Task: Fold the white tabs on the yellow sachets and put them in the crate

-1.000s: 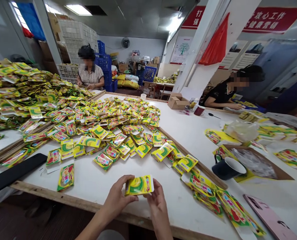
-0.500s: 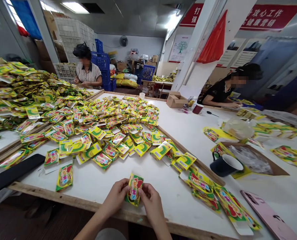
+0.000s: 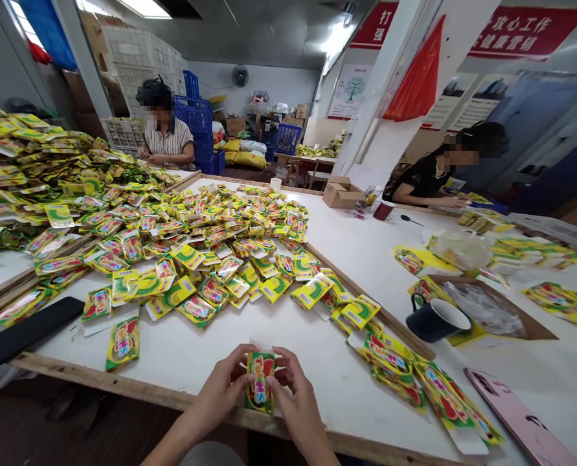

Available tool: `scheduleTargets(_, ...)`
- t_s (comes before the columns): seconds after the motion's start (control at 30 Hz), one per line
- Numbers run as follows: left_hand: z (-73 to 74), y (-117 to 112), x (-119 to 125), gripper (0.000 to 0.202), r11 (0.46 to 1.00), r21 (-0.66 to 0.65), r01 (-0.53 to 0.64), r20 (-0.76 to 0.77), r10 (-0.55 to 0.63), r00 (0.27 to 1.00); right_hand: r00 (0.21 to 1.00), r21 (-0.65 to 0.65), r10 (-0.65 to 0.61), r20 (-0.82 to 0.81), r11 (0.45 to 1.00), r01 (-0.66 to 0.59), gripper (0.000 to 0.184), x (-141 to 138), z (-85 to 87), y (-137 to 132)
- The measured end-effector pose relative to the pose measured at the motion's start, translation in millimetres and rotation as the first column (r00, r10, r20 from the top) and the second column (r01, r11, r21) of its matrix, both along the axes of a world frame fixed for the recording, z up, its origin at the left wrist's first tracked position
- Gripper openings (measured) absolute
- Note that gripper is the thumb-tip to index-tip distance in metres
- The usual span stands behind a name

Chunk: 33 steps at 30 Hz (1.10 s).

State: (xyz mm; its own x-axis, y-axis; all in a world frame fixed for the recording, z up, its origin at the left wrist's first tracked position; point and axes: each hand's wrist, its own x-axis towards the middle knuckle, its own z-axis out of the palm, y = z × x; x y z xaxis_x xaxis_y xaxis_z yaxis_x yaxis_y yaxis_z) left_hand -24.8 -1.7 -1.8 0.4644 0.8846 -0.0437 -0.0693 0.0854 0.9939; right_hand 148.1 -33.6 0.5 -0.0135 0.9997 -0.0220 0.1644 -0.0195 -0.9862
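Observation:
Both my hands hold one yellow and green packet [image 3: 260, 383] upright at the near edge of the white table [image 3: 317, 362]. My left hand [image 3: 225, 388] pinches its left side and my right hand [image 3: 295, 398] pinches its right side, fingers closed on it. The packet's printed face with red letters points toward me. A big heap of the same packets [image 3: 195, 239] lies spread over the table beyond my hands. A row of finished packets [image 3: 414, 382] lies to my right.
A dark mug [image 3: 434, 320] stands to the right beside a cardboard tray [image 3: 497, 310] of clear bags. A pink phone [image 3: 521, 417] lies at the near right, a black phone [image 3: 23, 333] at the near left. Two people sit at the far side.
The packet has been turned from lying sideways with its yellow back showing to standing upright with its printed face toward me, and my hands have drawn it closer to the table edge.

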Motion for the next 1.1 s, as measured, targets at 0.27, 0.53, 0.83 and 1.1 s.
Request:
scheduleTargets(0.27, -11.1, 24.3, 12.1, 0.019, 0.998, -0.009, -0.070, 0.044, 0.070, 0.997, 0.998, 0.031, -0.056, -0.032, 0.998, 0.057, 0.022, 9.0, -12.4, 30.9)
scheduleTargets(0.53, -3.9, 17.6, 21.1, 0.019, 0.987, -0.013, -0.159, 0.072, 0.160, 0.985, 0.998, 0.122, -0.056, -0.014, 0.991, 0.057, 0.016, 5.8, 0.3, 23.7)
scheduleTargets(0.83, 9.7, 11.8, 27.9, 0.020, 0.968, 0.076, -0.240, -0.072, 0.245, 0.967, 0.984, 0.135, -0.130, 0.120, 0.984, 0.113, 0.018, 0.9, 14.2, 23.0)
scheduleTargets(1.1, 4.8, 14.1, 23.9, 0.023, 0.974, 0.039, -0.222, -0.046, 0.223, 0.974, 0.990, 0.063, -0.124, 0.068, 0.991, 0.120, 0.025, 1.8, 14.0, 21.8)
